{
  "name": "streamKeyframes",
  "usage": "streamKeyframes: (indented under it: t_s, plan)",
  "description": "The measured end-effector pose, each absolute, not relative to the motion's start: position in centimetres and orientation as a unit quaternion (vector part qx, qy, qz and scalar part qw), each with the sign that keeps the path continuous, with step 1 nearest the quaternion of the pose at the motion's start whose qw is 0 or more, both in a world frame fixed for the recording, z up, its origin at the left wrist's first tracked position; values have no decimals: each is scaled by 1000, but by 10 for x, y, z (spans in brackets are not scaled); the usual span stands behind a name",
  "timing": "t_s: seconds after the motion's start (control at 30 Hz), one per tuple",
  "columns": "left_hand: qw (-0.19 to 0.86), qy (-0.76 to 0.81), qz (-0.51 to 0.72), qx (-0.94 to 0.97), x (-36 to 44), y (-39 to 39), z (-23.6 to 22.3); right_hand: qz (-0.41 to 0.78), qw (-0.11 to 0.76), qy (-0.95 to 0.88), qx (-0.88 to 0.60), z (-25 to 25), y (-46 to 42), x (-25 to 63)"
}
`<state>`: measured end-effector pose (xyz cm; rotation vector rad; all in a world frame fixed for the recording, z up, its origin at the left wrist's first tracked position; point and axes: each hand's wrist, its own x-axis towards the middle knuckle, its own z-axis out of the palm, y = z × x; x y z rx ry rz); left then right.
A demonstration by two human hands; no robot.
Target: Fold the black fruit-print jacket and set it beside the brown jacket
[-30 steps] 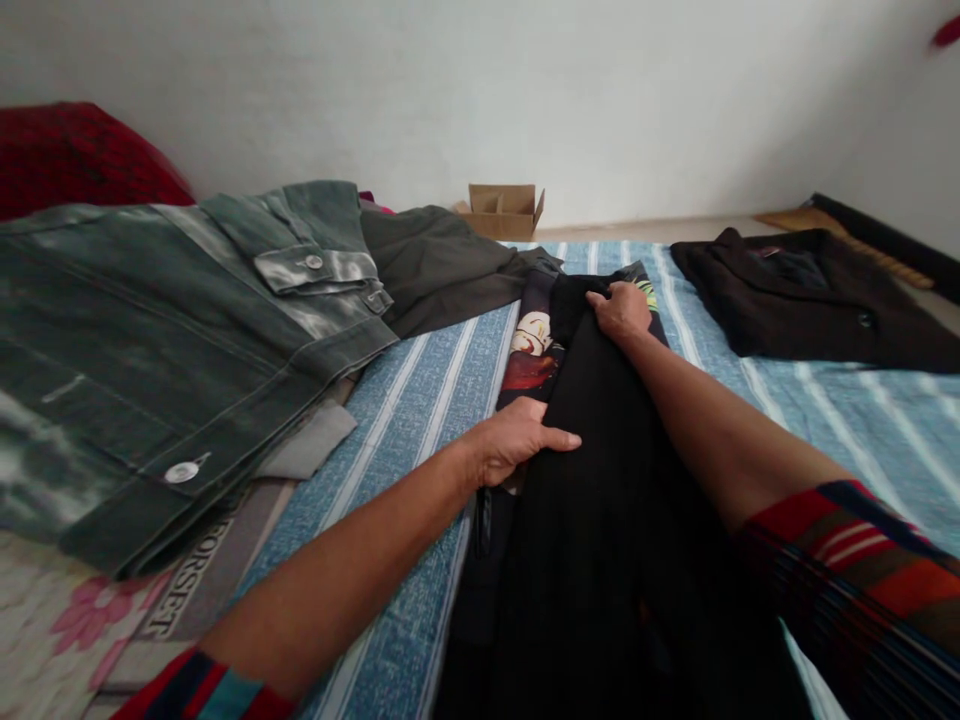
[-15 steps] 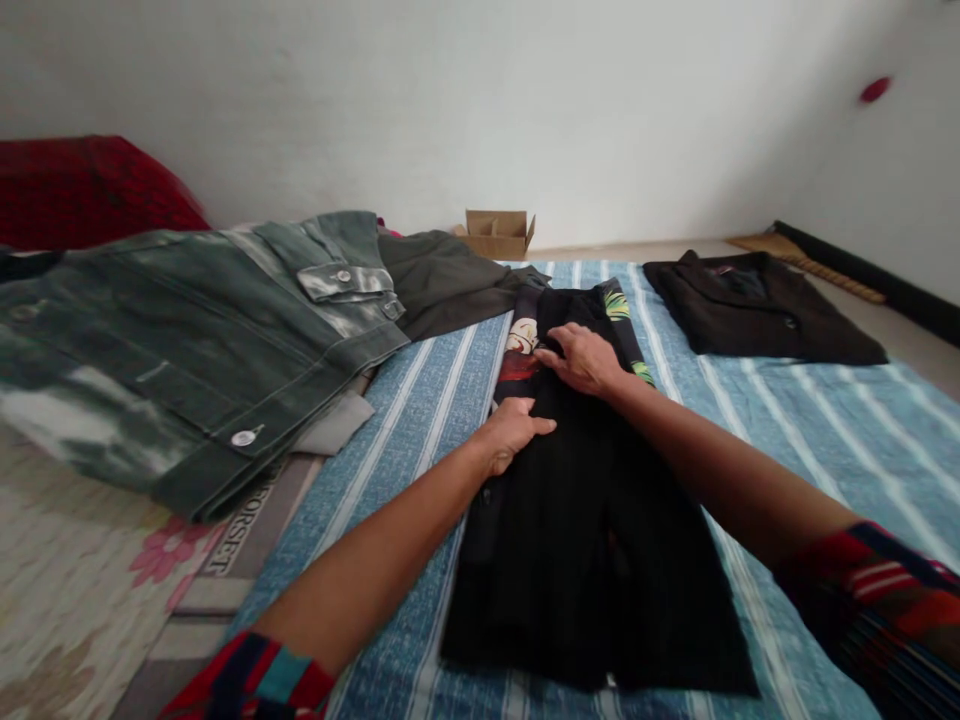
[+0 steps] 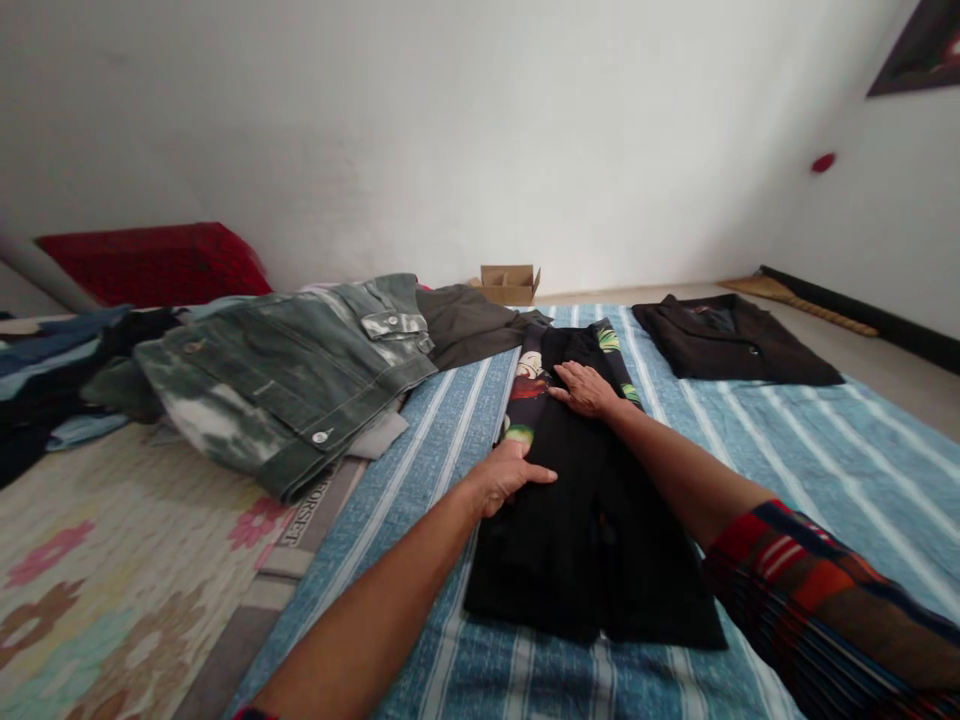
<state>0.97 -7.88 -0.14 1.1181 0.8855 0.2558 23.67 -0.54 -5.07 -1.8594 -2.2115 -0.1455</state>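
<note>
Room: plain pale wall (image 3: 450, 150) behind a blue, white-striped sheet (image 3: 750, 440); dark panel (image 3: 922, 50) cut off at upper right.
Black garment (image 3: 555, 560): flat on the sheet before you, soft and matte; printed panels (image 3: 531, 372) show along its upper sides, inner folds hard to make out.
Left hand (image 3: 504, 478): yours, at the garment's left edge, thumb apart on top; fingertips hidden, grip cannot be told.
Right hand (image 3: 586, 388): yours, palm down on the garment's upper part, fingers extended.
Jacket (image 3: 277, 390): mottled grey-green, round buttons, to your left.
</note>
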Motion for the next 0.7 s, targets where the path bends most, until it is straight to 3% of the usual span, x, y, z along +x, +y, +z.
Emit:
streamKeyframes:
  t_s: [0.17,0.43,0.7]
  plan:
    - [750,409,106,509,-5,-95,-5,-53,119,-751,-647,-58,-6,236]
    - [649,472,182,568,-14,-108,-12,-48,119,-745,-655,-62,-4,235]
    - [718,416,88,551,-19,-105,-1,-40,110,-744,-658,-53,-5,229]
